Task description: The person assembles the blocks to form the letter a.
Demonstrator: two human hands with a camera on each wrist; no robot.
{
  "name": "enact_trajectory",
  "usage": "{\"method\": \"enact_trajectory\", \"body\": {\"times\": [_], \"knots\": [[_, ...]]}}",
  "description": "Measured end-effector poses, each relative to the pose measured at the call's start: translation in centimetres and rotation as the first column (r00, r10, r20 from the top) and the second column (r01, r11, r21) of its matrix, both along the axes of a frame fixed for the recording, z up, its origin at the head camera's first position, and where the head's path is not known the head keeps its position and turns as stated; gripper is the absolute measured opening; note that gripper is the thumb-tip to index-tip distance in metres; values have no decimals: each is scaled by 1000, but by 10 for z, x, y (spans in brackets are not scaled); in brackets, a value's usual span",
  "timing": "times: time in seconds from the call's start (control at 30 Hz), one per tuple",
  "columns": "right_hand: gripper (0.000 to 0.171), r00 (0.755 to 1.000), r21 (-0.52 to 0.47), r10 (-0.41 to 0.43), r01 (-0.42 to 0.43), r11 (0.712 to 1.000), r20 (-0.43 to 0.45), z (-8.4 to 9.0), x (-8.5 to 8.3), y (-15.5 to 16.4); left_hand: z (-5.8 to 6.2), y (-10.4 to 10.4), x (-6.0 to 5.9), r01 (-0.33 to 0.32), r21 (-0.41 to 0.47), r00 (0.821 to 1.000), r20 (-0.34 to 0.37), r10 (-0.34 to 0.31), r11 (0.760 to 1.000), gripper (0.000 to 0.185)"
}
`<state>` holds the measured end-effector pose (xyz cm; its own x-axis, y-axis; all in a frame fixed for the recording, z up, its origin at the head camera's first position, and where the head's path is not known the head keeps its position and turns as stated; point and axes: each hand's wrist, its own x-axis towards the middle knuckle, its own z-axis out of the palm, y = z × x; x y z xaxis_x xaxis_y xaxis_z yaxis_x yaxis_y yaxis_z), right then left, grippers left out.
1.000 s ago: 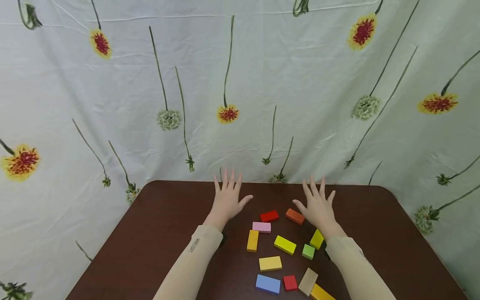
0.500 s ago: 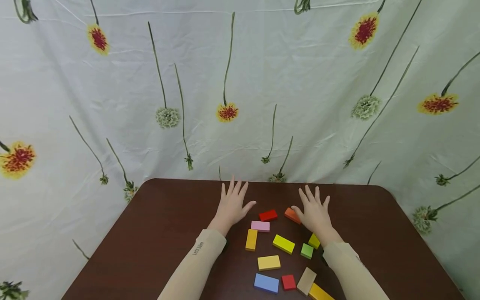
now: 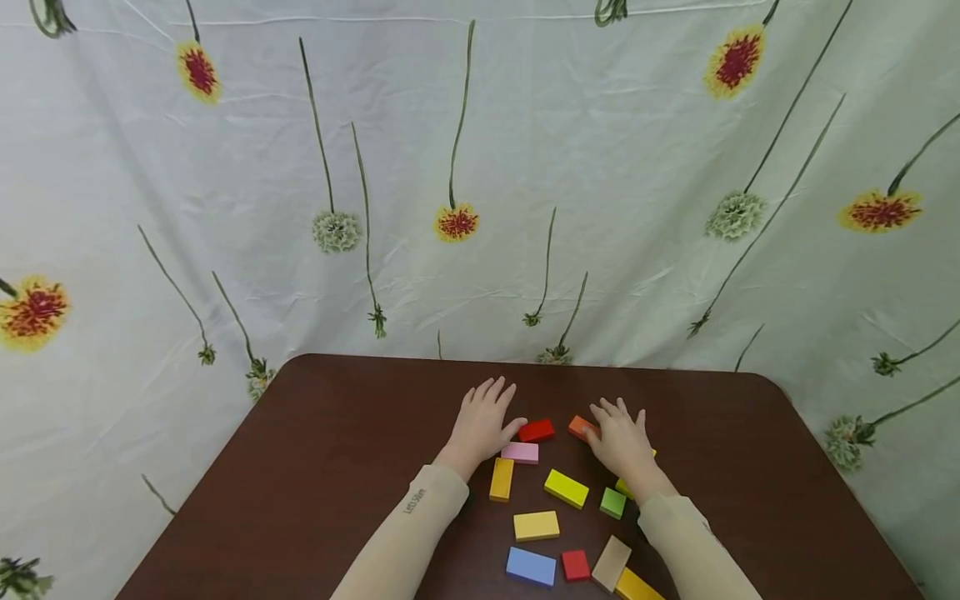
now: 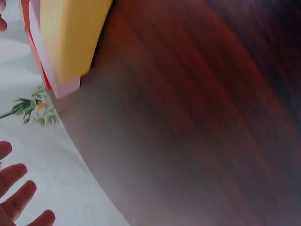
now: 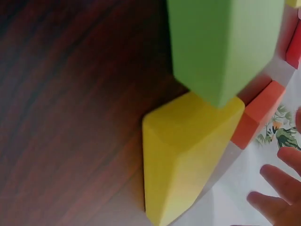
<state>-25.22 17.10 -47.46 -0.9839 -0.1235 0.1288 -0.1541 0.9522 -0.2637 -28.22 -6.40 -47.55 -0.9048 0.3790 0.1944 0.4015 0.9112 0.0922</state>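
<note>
My left hand (image 3: 477,427), fingers spread and slightly bent, hovers at the left of the blocks. Its thumb is close to the red block (image 3: 536,430) and the pink block (image 3: 521,452); whether it touches them I cannot tell. Below lies an upright-turned orange-yellow block (image 3: 502,480). My right hand (image 3: 621,442) is above the right side of the group, its thumb by the orange block (image 3: 581,427). Its wrist partly hides a yellow block (image 5: 183,150), beside the green block (image 5: 225,42). Neither hand holds anything.
More wooden blocks lie nearer me: a bright yellow one (image 3: 566,488), a pale yellow one (image 3: 536,526), a blue one (image 3: 531,567), a small red one (image 3: 576,565), a beige one (image 3: 611,562) and an amber one (image 3: 637,585). A flowered cloth (image 3: 405,183) hangs behind the brown table (image 3: 300,467).
Both hands have come lower and nearer to me, toward the blocks. My left hand has also shifted right, and its fingers are less stretched. The blocks stay where they lay.
</note>
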Motion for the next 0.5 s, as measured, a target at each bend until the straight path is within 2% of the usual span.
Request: {"method": "enact_trajectory", "body": {"times": [0.23, 0.5], "knots": [[35, 1000, -8, 5, -5, 1000, -31, -6, 0, -4, -4, 14, 5, 32, 6, 999, 8, -33, 999, 46], [28, 999, -18, -1, 1, 1000, -41, -4, 1, -9, -9, 25, 6, 42, 15, 999, 31, -43, 999, 36]]}}
